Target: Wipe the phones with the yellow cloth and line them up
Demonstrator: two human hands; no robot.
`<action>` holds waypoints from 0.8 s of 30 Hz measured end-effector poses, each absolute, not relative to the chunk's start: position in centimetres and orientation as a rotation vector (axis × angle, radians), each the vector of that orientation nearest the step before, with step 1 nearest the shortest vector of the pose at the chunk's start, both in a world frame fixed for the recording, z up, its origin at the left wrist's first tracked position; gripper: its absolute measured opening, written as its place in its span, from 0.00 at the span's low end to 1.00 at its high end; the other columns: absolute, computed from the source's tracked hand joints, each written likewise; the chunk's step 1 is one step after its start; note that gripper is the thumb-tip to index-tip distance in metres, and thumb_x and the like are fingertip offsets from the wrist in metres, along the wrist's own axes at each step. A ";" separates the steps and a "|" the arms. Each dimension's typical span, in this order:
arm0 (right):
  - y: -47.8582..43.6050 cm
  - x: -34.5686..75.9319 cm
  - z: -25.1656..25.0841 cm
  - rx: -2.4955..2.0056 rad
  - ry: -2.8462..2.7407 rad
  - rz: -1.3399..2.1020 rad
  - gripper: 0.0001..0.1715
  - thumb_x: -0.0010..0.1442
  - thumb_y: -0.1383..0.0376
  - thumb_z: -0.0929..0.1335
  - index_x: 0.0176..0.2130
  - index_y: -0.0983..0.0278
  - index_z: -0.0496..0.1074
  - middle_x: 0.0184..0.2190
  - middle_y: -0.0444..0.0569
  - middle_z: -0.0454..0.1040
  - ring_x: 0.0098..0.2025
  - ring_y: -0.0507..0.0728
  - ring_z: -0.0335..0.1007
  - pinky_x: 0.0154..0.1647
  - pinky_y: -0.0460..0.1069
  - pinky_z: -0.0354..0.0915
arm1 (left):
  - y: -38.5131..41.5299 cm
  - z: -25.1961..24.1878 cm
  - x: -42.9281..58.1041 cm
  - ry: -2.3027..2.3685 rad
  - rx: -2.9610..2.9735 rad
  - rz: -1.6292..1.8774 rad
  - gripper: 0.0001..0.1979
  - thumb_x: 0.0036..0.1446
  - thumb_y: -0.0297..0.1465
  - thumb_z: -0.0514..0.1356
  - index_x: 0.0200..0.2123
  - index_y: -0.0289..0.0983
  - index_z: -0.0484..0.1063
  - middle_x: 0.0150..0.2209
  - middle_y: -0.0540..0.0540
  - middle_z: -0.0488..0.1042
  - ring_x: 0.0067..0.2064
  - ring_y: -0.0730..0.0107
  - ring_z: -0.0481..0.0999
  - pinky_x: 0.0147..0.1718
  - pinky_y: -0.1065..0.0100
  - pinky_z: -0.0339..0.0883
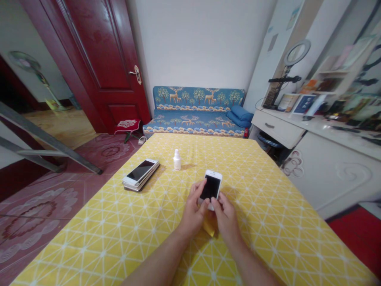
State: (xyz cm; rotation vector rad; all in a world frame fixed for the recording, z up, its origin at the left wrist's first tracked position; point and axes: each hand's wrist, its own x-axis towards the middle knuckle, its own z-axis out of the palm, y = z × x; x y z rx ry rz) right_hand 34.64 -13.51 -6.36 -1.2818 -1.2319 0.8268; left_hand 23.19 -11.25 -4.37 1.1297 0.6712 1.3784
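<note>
A white smartphone point(213, 186) with a dark screen is held just above the table, tilted toward me. My left hand point(193, 210) grips its left side, with the thumb at the bottom edge. Round the lower right corner closes my right hand point(226, 216), its thumb also on the bottom edge. Below the phone, between my palms, hangs or lies a yellow cloth-like piece point(210, 227); whether a hand holds it I cannot tell. Farther off stands a small white bottle point(177, 162), upright. To its left lies a stack of phones point(141, 174), a white one on top.
The table point(119, 234) wears a yellow cloth with white lines. Behind it is a blue patterned sofa point(196, 115). A white dresser point(285, 131) with a ring light point(297, 52) stands right. A red stool point(127, 126) sits near the red door point(98, 47); metal legs point(44, 153) rise at left.
</note>
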 end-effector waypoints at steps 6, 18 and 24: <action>-9.8 40.3 -5.7 -1.520 -1.164 0.615 0.23 0.60 0.48 0.60 0.34 0.64 0.69 0.17 0.41 0.65 0.20 0.53 0.63 0.22 0.46 0.61 | -10.9 -6.2 23.1 0.725 1.082 1.235 0.26 0.51 0.32 0.65 0.56 0.45 0.69 0.48 0.43 0.72 0.49 0.61 0.69 0.55 0.59 0.57; -0.8 48.5 -5.5 -2.179 -1.331 0.192 0.15 0.57 0.64 0.64 0.34 0.67 0.79 0.32 0.58 0.78 0.38 0.63 0.73 0.36 0.50 0.62 | -10.2 -6.9 22.9 0.726 1.226 1.208 0.12 0.51 0.31 0.64 0.40 0.38 0.80 0.42 0.40 0.75 0.47 0.56 0.69 0.53 0.59 0.57; -1.1 46.2 -5.6 -2.392 -1.343 0.037 0.21 0.63 0.60 0.61 0.45 0.67 0.77 0.44 0.64 0.72 0.43 0.65 0.73 0.40 0.54 0.64 | -10.1 -6.4 23.1 0.823 1.364 1.159 0.11 0.54 0.32 0.62 0.40 0.39 0.80 0.41 0.40 0.75 0.46 0.55 0.70 0.49 0.58 0.59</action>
